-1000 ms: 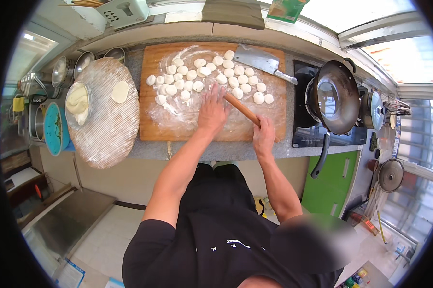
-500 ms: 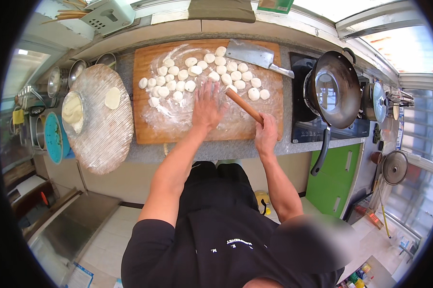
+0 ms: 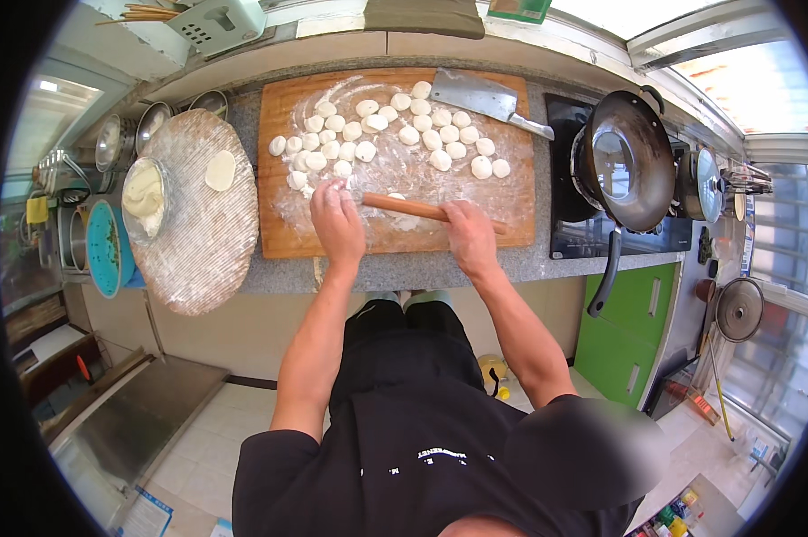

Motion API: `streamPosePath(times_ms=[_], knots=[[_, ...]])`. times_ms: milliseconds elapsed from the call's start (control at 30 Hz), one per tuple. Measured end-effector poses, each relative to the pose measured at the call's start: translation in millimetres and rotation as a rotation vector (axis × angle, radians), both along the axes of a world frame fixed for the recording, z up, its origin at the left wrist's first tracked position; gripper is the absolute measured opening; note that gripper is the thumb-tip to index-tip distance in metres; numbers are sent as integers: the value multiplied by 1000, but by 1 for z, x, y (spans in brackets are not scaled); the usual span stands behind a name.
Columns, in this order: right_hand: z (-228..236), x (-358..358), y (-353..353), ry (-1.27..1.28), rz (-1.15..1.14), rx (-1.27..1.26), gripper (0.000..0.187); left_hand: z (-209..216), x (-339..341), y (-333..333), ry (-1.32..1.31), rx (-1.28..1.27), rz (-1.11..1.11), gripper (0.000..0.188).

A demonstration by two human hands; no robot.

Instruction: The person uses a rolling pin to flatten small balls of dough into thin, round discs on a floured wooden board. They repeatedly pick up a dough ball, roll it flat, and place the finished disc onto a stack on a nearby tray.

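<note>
A wooden rolling pin (image 3: 404, 206) lies slantwise over the near part of the floured cutting board (image 3: 279, 240). My right hand (image 3: 471, 237) is closed around its right part. Beneath the pin a flattened dough piece (image 3: 408, 222) shows in part. My left hand (image 3: 338, 225) is just left of the pin's left end, its fingers bunched together near the flour; whether they pinch anything is hidden. Several small round dough pieces (image 3: 365, 151) are spread over the far half of the board.
A cleaver (image 3: 472, 93) lies at the board's far right corner. Left of the board, a round ridged tray (image 3: 194, 277) carries a rolled wrapper (image 3: 220, 170) and a bowl of dough (image 3: 144, 199). To the right, a wok (image 3: 632, 161) sits on the stove, its handle (image 3: 607, 277) jutting nearward.
My left hand has moved left and nearer, off the dough pieces. The rolling pin has swung from steeply slanted to nearly level, and a dough piece now lies under it.
</note>
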State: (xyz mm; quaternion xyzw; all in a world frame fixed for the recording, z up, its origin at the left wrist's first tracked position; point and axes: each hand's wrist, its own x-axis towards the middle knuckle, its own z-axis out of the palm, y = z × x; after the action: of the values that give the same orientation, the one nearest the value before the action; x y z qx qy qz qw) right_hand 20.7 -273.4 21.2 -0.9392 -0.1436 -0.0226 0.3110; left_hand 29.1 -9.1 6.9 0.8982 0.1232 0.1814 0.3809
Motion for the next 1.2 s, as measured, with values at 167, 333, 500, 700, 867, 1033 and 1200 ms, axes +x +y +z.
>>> streamPosePath(times_ms=[167,333,500,700,867,1033,1200], knots=[[-9,6,24,17,167,-168,46,1,0,-1,233,431,-280,55],[-15,47,45,-25,65,-377,76,-11,55,-4,227,531,-299,73],[-15,81,54,-70,34,-391,83,-17,76,3,209,525,-270,78],[-6,8,47,48,104,-365,89,0,6,13,343,497,-513,78],[-9,-10,41,-48,103,-267,60,22,13,11,326,257,-683,61],[-10,-15,30,-76,167,-147,38,8,57,-4,438,239,-679,39],[0,-38,11,-75,133,-121,37,11,48,-21,789,9,-439,22]])
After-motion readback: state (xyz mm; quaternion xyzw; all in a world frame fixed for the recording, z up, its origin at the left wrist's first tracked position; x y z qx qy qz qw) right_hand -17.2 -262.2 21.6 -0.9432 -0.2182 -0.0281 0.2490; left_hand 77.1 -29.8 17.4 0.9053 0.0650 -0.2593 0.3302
